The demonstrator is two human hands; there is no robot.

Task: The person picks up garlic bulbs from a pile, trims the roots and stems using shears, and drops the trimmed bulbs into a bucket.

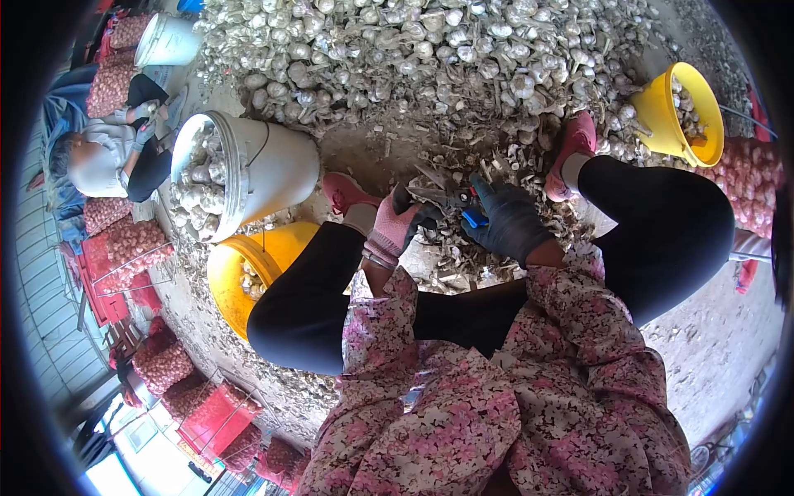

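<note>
My left hand [399,223], in a pink glove with black fingers, is closed between my knees on something too small and dark to make out. My right hand [514,221], in a dark grey-blue glove, is wrapped round a cutting tool [475,218] with blue handles and a bit of red. The tool's front end points toward my left hand, where dry stems blur with it. Beneath both hands lie garlic stems and scraps [451,248] on the ground. A large heap of garlic bulbs [430,58] spreads beyond my feet.
A white bucket [277,169] full of garlic and a yellow bucket [289,248] stand at my left. Another yellow bucket [653,112] holds some garlic at the right. A co-worker [99,161] sits at far left, near red net sacks [161,364] and another white bucket [169,41].
</note>
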